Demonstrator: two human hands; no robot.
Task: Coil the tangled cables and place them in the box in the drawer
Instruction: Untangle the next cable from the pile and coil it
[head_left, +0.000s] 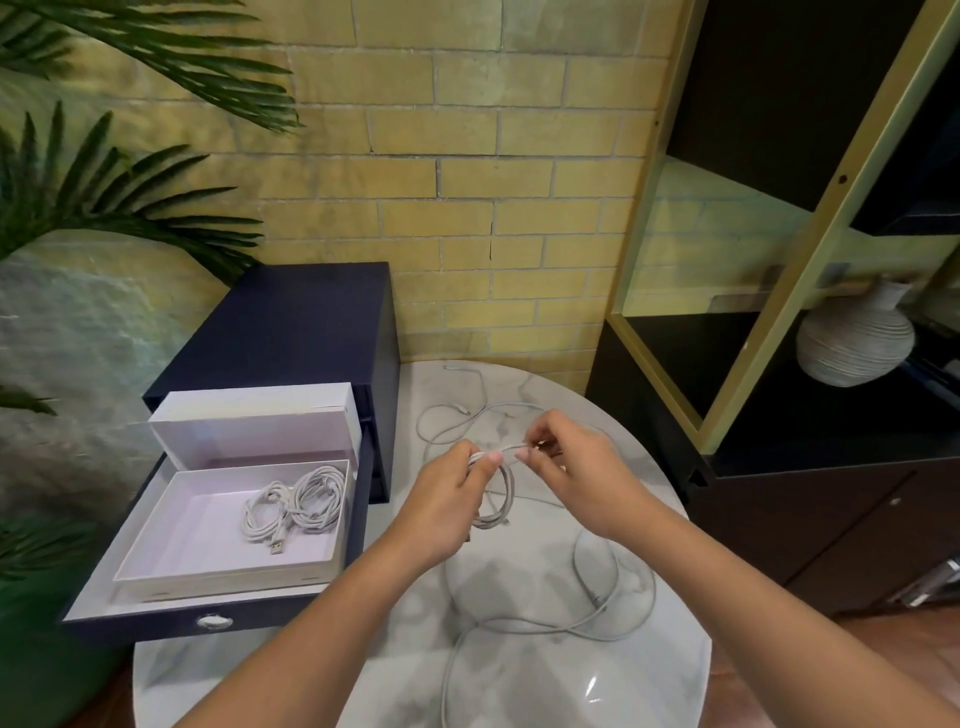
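At frame centre, left hand (441, 504) grips the loops of a thin white cable (510, 488), right hand (576, 462) pinches its strand running rightward, and the open white cardboard box (192, 535) sits lower left, nearer the left hand.

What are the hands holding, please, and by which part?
The left hand grips the cable coil at its top; the right hand pinches its loose strand.

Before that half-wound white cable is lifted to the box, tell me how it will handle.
Probably floppy: the coil sags in loops below the left hand. Likely light, since a finger pinch holds it. Its loops may spring open once released; the coiled cables in the box sit loosely spread.
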